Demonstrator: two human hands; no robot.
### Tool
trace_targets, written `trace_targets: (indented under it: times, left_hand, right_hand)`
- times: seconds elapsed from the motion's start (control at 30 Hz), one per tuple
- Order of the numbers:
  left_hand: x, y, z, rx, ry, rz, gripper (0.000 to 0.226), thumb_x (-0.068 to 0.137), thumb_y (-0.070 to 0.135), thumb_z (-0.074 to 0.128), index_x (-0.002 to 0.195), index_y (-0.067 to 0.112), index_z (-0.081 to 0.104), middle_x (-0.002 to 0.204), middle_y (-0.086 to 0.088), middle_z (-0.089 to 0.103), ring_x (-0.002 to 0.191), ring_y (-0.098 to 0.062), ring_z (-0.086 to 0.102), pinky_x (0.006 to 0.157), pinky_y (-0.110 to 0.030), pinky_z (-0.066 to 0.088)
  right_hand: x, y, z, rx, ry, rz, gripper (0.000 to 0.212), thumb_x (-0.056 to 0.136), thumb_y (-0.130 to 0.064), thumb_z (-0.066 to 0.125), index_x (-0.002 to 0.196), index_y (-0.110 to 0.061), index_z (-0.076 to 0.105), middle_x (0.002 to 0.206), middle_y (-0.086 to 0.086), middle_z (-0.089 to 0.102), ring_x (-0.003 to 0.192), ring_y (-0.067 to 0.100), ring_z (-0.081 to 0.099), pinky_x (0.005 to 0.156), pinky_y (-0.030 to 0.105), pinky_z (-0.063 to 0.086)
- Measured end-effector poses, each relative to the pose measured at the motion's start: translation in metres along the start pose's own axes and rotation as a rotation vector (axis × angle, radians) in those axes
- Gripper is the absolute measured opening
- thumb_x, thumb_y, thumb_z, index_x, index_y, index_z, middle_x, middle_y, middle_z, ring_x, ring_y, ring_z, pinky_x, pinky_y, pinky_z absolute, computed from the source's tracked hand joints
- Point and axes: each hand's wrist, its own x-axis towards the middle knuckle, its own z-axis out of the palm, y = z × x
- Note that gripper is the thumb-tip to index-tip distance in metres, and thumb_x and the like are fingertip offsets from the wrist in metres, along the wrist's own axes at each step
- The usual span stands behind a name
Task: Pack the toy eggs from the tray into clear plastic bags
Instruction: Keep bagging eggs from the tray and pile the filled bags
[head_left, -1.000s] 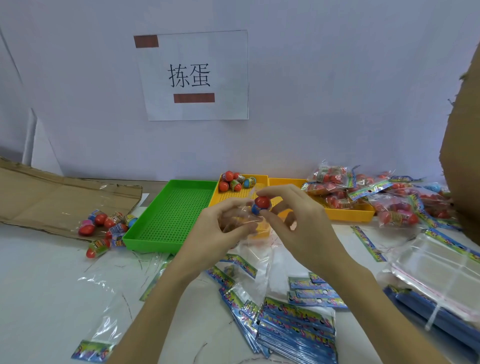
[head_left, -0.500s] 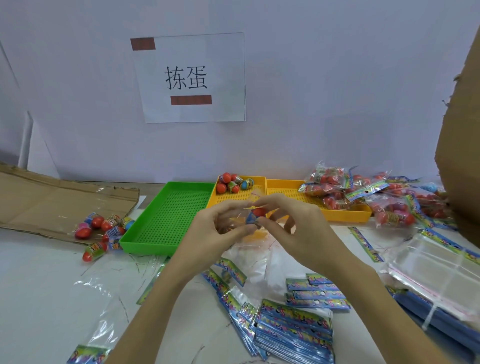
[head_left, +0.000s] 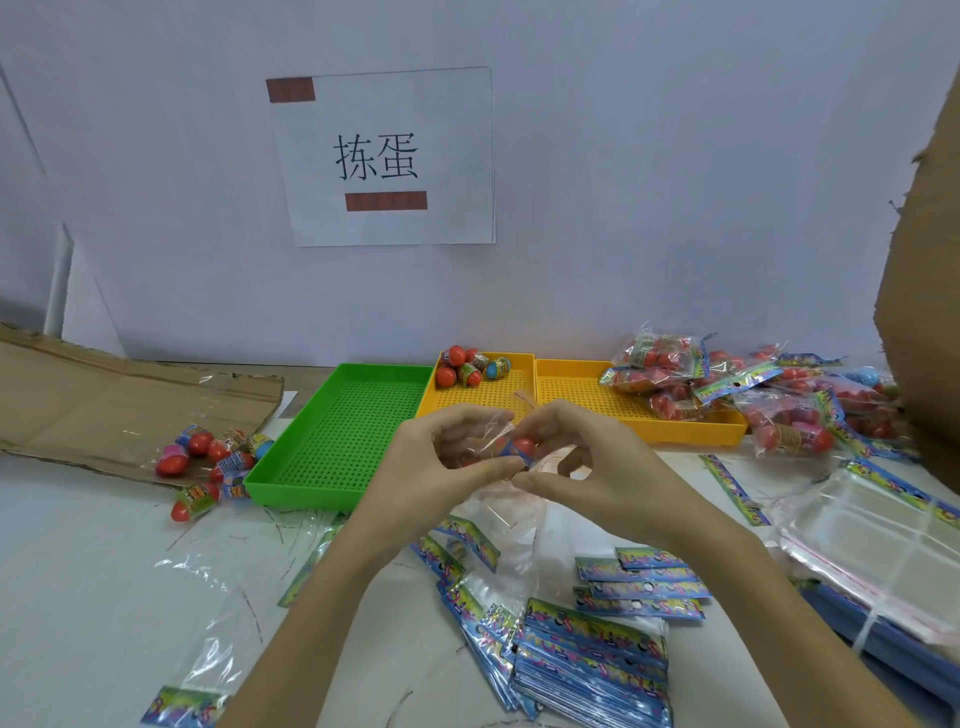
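My left hand (head_left: 441, 462) holds the mouth of a clear plastic bag (head_left: 506, 512) that hangs down over the table. My right hand (head_left: 582, 457) pinches a red and blue toy egg (head_left: 519, 448) at the bag's opening, between both hands. Several more toy eggs (head_left: 465, 366) lie in the far left corner of the middle yellow tray (head_left: 485, 397). The bag partly wraps the egg; how deep the egg sits in it is unclear.
A green tray (head_left: 337, 431) stands left of the yellow one, another yellow tray (head_left: 644, 415) right of it. Filled bags (head_left: 727, 384) pile at the right. Loose eggs (head_left: 213, 457) lie left on cardboard. Printed bag stacks (head_left: 587, 649) lie near me, clear bags (head_left: 872, 540) at right.
Both hands sank a little lower toward the table. The egg went from above the bag's mouth down into the opening between my fingers.
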Motion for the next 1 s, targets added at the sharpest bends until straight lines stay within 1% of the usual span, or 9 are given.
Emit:
trace_targets:
  times: [0.13, 0.23, 0.33, 0.4, 0.5, 0.63, 0.77, 0.9, 1.0]
  left_hand:
    - [0.0, -0.0003, 0.0002, -0.039, -0.007, -0.028, 0.041, 0.085, 0.016, 0.087, 0.124, 0.018, 0.074, 0.113, 0.002, 0.08, 0.096, -0.011, 0.077, 0.063, -0.016, 0.052]
    - [-0.0001, 0.0018, -0.0038, -0.079, -0.042, -0.066, 0.044, 0.087, 0.031, 0.084, 0.129, 0.028, 0.07, 0.119, 0.007, 0.078, 0.095, -0.013, 0.075, 0.06, -0.024, 0.052]
    - [-0.0001, 0.0003, -0.0079, -0.037, -0.059, -0.122, 0.06, 0.08, 0.033, 0.089, 0.135, 0.035, 0.065, 0.124, 0.006, 0.076, 0.101, -0.016, 0.076, 0.08, -0.028, 0.061]
    - [-0.0005, -0.0013, -0.0089, 0.023, -0.046, -0.15, 0.06, 0.078, 0.03, 0.093, 0.132, 0.037, 0.067, 0.12, 0.001, 0.077, 0.1, -0.018, 0.077, 0.088, -0.032, 0.062]
    - [-0.0016, -0.0011, -0.007, -0.018, -0.088, -0.123, 0.048, 0.083, 0.019, 0.091, 0.126, 0.029, 0.071, 0.112, -0.002, 0.08, 0.088, -0.021, 0.079, 0.074, -0.028, 0.061]
    - [-0.0014, 0.0011, -0.0057, 0.07, -0.052, -0.068, 0.042, 0.084, 0.025, 0.09, 0.121, 0.036, 0.075, 0.117, 0.009, 0.078, 0.101, -0.014, 0.076, 0.085, -0.03, 0.062]
    - [-0.0015, 0.0035, -0.0059, 0.034, -0.024, -0.055, 0.042, 0.085, 0.019, 0.088, 0.122, 0.03, 0.074, 0.115, 0.01, 0.079, 0.093, -0.01, 0.076, 0.08, -0.02, 0.058]
    - [-0.0013, 0.0052, -0.0044, 0.009, -0.022, -0.047, 0.043, 0.085, 0.011, 0.087, 0.123, 0.025, 0.073, 0.111, 0.005, 0.079, 0.083, -0.013, 0.077, 0.072, -0.02, 0.059]
    - [-0.0015, 0.0054, -0.0033, -0.008, -0.027, -0.041, 0.046, 0.084, 0.009, 0.087, 0.125, 0.024, 0.073, 0.116, 0.006, 0.079, 0.092, -0.017, 0.078, 0.074, -0.022, 0.06]
  right_hand:
    - [0.0008, 0.0, 0.0037, -0.062, 0.058, -0.033, 0.02, 0.089, -0.022, 0.08, 0.106, -0.025, 0.069, 0.101, -0.015, 0.071, 0.094, 0.004, 0.067, 0.072, 0.019, 0.052]
    - [0.0018, -0.0011, 0.0017, -0.102, 0.131, -0.082, 0.015, 0.092, -0.017, 0.077, 0.104, -0.024, 0.072, 0.099, -0.018, 0.071, 0.092, 0.007, 0.066, 0.072, 0.02, 0.052]
    - [0.0037, -0.0001, -0.0002, -0.074, 0.228, -0.064, 0.012, 0.095, -0.014, 0.074, 0.101, -0.024, 0.072, 0.1, -0.015, 0.071, 0.09, 0.007, 0.066, 0.071, 0.021, 0.054]
    - [0.004, 0.0021, -0.0032, -0.06, 0.259, -0.043, 0.013, 0.095, -0.013, 0.072, 0.098, -0.025, 0.071, 0.099, -0.014, 0.072, 0.09, 0.007, 0.068, 0.07, 0.021, 0.053]
    - [0.0034, 0.0038, -0.0049, -0.013, 0.199, -0.034, 0.008, 0.096, -0.018, 0.071, 0.101, -0.025, 0.071, 0.098, -0.014, 0.072, 0.091, 0.009, 0.069, 0.07, 0.028, 0.055]
    - [0.0005, 0.0017, 0.0025, -0.008, 0.048, -0.012, 0.024, 0.089, -0.034, 0.077, 0.111, -0.03, 0.068, 0.103, -0.016, 0.069, 0.097, 0.007, 0.067, 0.076, 0.033, 0.059]
    - [0.0013, 0.0005, 0.0015, -0.028, 0.147, -0.058, 0.019, 0.09, -0.027, 0.078, 0.107, -0.033, 0.075, 0.107, -0.015, 0.067, 0.097, 0.009, 0.065, 0.081, 0.031, 0.059]
    - [0.0014, -0.0002, -0.0025, -0.003, 0.118, -0.015, 0.025, 0.087, -0.039, 0.076, 0.112, -0.041, 0.077, 0.114, -0.007, 0.061, 0.105, 0.006, 0.062, 0.087, 0.028, 0.059]
    - [0.0009, -0.0004, -0.0042, -0.015, 0.122, -0.006, 0.022, 0.087, -0.038, 0.076, 0.108, -0.043, 0.077, 0.107, -0.006, 0.062, 0.099, 0.008, 0.062, 0.083, 0.03, 0.058]
